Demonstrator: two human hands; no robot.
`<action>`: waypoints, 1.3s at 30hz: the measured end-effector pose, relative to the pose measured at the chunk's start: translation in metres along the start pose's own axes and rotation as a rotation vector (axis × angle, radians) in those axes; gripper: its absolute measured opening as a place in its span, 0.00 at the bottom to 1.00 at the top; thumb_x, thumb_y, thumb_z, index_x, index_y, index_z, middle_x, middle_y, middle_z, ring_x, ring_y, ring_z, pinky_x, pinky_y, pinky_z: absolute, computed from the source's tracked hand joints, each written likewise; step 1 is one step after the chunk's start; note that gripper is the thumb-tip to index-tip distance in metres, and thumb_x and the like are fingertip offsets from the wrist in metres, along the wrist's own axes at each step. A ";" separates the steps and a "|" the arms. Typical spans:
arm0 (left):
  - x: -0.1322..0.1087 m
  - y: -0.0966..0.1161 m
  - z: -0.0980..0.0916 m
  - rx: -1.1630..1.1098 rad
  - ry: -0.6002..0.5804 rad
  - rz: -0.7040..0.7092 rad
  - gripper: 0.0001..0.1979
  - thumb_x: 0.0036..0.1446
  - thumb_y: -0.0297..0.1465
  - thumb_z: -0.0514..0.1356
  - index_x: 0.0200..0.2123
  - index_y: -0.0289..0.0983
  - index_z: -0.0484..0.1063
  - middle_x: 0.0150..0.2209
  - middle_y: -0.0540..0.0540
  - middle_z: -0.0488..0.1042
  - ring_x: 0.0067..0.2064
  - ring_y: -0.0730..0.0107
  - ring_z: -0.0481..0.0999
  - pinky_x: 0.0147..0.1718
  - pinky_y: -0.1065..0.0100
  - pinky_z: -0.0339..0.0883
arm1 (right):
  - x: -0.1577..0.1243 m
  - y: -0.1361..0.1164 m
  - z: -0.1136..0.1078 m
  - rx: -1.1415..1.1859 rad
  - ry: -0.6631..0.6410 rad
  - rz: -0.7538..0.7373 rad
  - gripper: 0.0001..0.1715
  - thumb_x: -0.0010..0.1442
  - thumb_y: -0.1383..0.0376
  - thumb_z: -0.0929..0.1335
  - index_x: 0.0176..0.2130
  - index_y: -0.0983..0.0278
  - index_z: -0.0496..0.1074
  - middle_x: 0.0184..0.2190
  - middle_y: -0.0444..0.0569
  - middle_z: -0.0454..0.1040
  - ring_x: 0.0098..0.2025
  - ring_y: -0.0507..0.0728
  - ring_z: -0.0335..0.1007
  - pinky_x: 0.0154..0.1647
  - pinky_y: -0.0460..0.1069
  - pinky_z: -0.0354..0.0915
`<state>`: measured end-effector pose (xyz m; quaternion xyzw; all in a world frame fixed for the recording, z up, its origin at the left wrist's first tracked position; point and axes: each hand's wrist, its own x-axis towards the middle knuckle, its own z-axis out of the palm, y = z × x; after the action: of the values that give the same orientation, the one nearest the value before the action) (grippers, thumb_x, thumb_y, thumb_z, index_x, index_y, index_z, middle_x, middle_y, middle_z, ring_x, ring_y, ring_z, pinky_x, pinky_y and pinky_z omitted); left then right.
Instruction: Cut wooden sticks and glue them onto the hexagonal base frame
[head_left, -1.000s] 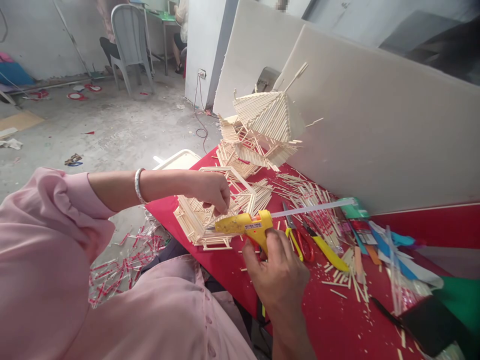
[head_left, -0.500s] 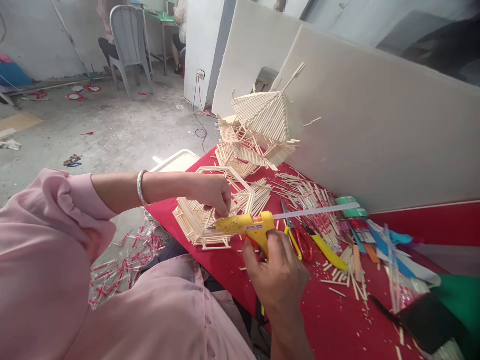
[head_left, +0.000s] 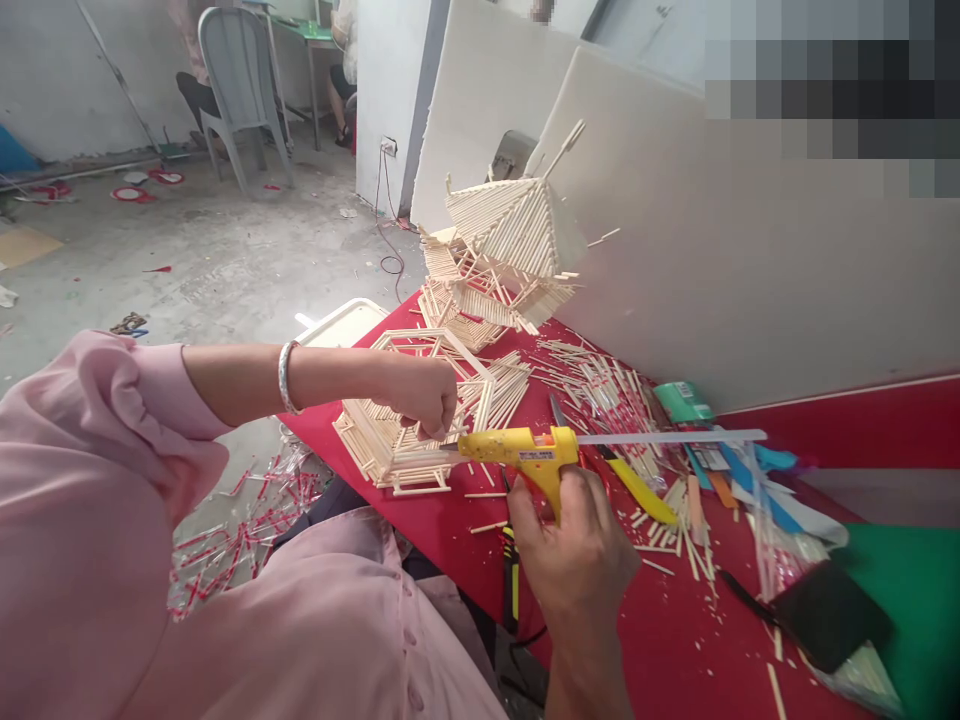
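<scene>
Resting on red table (head_left: 660,655): stick frame (head_left: 371,432); beyond, chair (head_left: 236,70) on grey floor (head_left: 247,240).

Stick frame (head_left: 363,437) up front, stick model (head_left: 510,232) behind
Loose sticks (head_left: 581,367) off right, all on one table (head_left: 667,640)

Glue gun (head_left: 517,447) in right hand (head_left: 579,535) — stick frame (head_left: 366,440), red table (head_left: 664,645)

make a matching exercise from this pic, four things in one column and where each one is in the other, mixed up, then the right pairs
1. glue gun
2. bracelet
3. roofed stick model
4. grey chair

A. far end of the red table
B. on the floor
C. in the right hand
D. around the wrist of the left hand

Pairs: 1-C, 2-D, 3-A, 4-B
</scene>
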<state>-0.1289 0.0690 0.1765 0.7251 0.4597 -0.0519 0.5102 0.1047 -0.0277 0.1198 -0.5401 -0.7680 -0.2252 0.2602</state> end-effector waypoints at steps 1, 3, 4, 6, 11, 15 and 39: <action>0.000 0.000 0.000 -0.005 -0.001 0.002 0.03 0.41 0.25 0.60 0.22 0.35 0.75 0.18 0.53 0.71 0.19 0.79 0.65 0.19 0.74 0.53 | 0.000 0.002 0.000 -0.010 0.012 0.003 0.14 0.61 0.59 0.66 0.42 0.67 0.70 0.35 0.54 0.77 0.33 0.58 0.74 0.27 0.48 0.62; 0.001 0.000 0.001 -0.016 -0.001 0.013 0.04 0.40 0.24 0.59 0.20 0.35 0.75 0.16 0.54 0.69 0.18 0.79 0.64 0.19 0.74 0.53 | -0.001 0.007 0.001 -0.032 0.033 0.012 0.15 0.62 0.58 0.66 0.42 0.67 0.70 0.35 0.54 0.77 0.32 0.59 0.74 0.27 0.48 0.62; 0.002 0.000 0.002 -0.022 -0.004 0.021 0.04 0.39 0.24 0.59 0.19 0.35 0.74 0.16 0.54 0.68 0.18 0.79 0.64 0.19 0.74 0.53 | -0.002 0.010 0.001 -0.044 0.039 0.019 0.15 0.62 0.58 0.66 0.42 0.67 0.71 0.34 0.54 0.77 0.32 0.59 0.74 0.27 0.49 0.62; 0.004 -0.001 0.003 -0.031 -0.008 0.044 0.05 0.39 0.23 0.59 0.19 0.35 0.75 0.16 0.53 0.69 0.18 0.79 0.63 0.19 0.74 0.53 | -0.003 0.014 0.002 -0.064 0.048 0.036 0.16 0.61 0.57 0.66 0.42 0.67 0.71 0.35 0.55 0.78 0.32 0.59 0.74 0.26 0.49 0.61; 0.008 -0.003 0.006 -0.002 0.009 0.070 0.05 0.40 0.25 0.60 0.20 0.36 0.77 0.16 0.52 0.70 0.19 0.79 0.63 0.19 0.73 0.53 | -0.005 0.019 0.001 -0.092 0.050 0.060 0.16 0.62 0.56 0.66 0.41 0.66 0.72 0.33 0.54 0.77 0.30 0.59 0.72 0.26 0.49 0.60; 0.008 -0.004 0.007 0.019 0.013 0.068 0.06 0.41 0.26 0.60 0.21 0.36 0.78 0.18 0.51 0.71 0.20 0.78 0.64 0.20 0.73 0.54 | -0.006 0.020 0.002 -0.106 0.042 0.063 0.17 0.62 0.56 0.66 0.41 0.67 0.71 0.33 0.53 0.76 0.30 0.59 0.71 0.26 0.49 0.59; 0.003 0.002 0.006 0.052 -0.019 0.025 0.06 0.43 0.25 0.59 0.22 0.35 0.77 0.17 0.52 0.68 0.20 0.75 0.64 0.21 0.70 0.55 | -0.005 0.020 0.000 -0.122 0.072 0.055 0.16 0.61 0.57 0.66 0.40 0.68 0.71 0.33 0.53 0.76 0.30 0.58 0.70 0.26 0.48 0.58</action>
<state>-0.1234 0.0659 0.1727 0.7433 0.4441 -0.0646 0.4961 0.1253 -0.0249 0.1174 -0.5675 -0.7279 -0.2836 0.2602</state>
